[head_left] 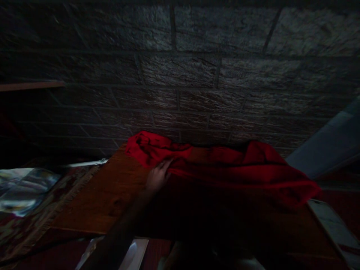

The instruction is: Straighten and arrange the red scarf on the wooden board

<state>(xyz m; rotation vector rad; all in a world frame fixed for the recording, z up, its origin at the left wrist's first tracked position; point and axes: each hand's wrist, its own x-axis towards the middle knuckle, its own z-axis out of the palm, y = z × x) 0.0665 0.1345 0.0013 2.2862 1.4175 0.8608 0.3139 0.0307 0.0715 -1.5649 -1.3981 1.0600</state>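
Note:
A crumpled red cloth stretches along the back of a brown wooden table, close to the wall. Its left end is bunched up, and its right end hangs toward the table's right edge. My left hand reaches in from the lower left, its fingers closed on the front edge of the cloth. A ring seems to show on one finger. My right hand is not in view. Deep shadow hides much of the table's near middle.
A dark block wall rises right behind the table. A shiny plastic package lies on a fringed rug to the left. A pale slanted panel stands at the right. A white flat object shows below the table's front edge.

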